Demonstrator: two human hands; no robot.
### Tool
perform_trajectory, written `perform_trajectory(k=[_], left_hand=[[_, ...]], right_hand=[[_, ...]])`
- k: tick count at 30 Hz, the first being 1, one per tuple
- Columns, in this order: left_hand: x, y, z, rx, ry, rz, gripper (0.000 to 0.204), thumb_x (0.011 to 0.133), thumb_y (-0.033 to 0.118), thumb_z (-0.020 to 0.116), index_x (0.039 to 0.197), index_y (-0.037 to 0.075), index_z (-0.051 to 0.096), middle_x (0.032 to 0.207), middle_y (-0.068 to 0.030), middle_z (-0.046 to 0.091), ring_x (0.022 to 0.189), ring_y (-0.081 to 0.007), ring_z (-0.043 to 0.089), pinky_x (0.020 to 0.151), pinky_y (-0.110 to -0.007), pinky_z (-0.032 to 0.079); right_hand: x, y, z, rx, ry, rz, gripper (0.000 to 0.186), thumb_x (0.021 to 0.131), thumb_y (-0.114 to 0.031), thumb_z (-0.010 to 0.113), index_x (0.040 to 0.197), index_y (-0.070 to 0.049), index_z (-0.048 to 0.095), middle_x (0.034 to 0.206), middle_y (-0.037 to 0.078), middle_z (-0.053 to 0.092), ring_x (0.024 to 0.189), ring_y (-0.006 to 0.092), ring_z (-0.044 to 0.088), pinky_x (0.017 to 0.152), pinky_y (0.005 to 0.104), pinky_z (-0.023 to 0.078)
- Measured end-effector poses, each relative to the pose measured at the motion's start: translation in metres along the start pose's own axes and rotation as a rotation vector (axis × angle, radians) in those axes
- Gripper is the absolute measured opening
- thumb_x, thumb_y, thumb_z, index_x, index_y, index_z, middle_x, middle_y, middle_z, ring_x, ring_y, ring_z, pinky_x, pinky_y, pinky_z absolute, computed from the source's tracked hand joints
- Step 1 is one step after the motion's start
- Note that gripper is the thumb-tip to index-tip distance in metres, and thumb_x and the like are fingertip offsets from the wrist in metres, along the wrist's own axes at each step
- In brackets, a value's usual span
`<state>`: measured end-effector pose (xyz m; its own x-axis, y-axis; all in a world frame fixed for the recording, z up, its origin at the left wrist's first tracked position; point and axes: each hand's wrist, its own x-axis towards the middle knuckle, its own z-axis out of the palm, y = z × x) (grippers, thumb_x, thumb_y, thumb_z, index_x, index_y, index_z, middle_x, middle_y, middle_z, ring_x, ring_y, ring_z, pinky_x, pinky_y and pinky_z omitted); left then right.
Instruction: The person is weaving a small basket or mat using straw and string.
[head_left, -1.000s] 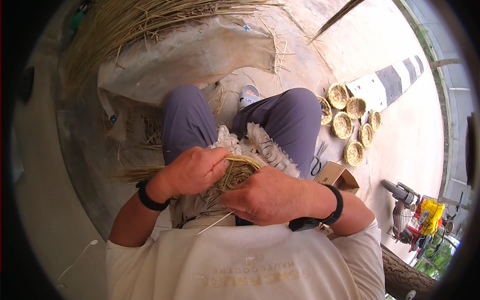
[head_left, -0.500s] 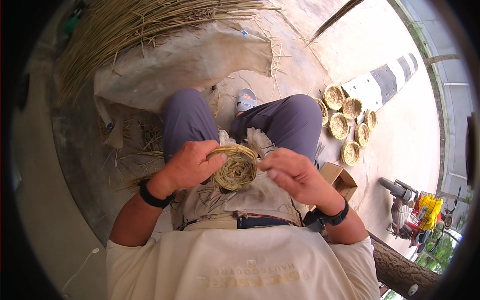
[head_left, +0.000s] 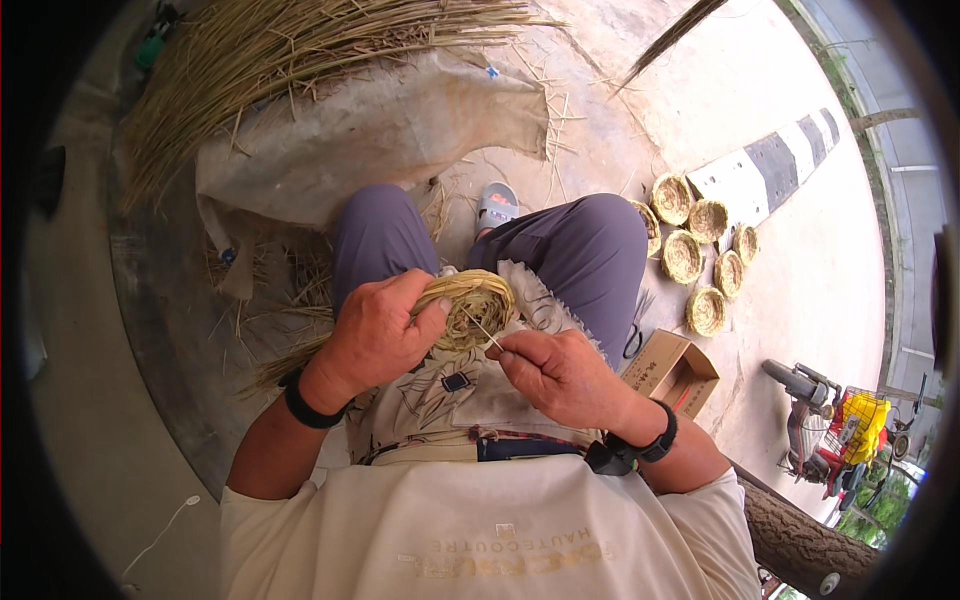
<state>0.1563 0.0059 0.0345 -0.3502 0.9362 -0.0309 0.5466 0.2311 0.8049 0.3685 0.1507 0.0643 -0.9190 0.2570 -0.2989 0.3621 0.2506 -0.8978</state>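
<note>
A small round basket (head_left: 468,283) woven of yellow-green straw is held above my lap, its hollow turned up. My left hand (head_left: 383,328) grips its left rim, the thumb lying over the edge. Close to the basket's lower right side, my right hand (head_left: 558,374) pinches a thin pale strand (head_left: 482,328), which slants up and left across the hollow. Whether the strand is straw or a needle is too fine to tell. A printed cloth (head_left: 430,400) covers my lap beneath both hands.
Long dry straw (head_left: 330,45) lies in a heap at the upper left, beside a pale sheet (head_left: 370,135). Several finished-looking straw baskets (head_left: 682,257) stand at the right. Nearer are a cardboard box (head_left: 655,365) and scissors (head_left: 634,342). A motorbike (head_left: 815,420) is farther right.
My right hand has come down and left to the basket, and the pale strand now shows across the hollow. The basket has tilted and risen slightly in my left hand.
</note>
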Motion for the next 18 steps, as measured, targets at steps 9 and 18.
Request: perform_trajectory(k=[9, 18], left_hand=[[-0.003, 0.011, 0.011, 0.168, 0.094, 0.028, 0.013, 0.096, 0.012, 0.071, 0.097, 0.0, 0.065, 0.081, -0.0217, 0.069, 0.074, -0.0438, 0.07, 0.065, -0.048, 0.055], [-0.004, 0.007, 0.015, 0.228, 0.07, 0.092, 0.014, 0.094, 0.013, 0.074, 0.097, 0.002, 0.065, 0.082, -0.0201, 0.07, 0.075, -0.0425, 0.071, 0.065, -0.049, 0.057]], right_hand=[[0.004, -0.005, 0.004, 0.078, 0.047, 0.059, 0.021, 0.104, -0.019, 0.061, 0.104, -0.002, 0.071, 0.08, 0.023, 0.069, 0.078, 0.0446, 0.069, 0.069, 0.0491, 0.054], [0.031, 0.008, 0.009, -0.039, 0.02, 0.052, 0.026, 0.104, -0.027, 0.064, 0.1, -0.001, 0.069, 0.082, 0.027, 0.069, 0.082, 0.0465, 0.07, 0.071, 0.0541, 0.054]])
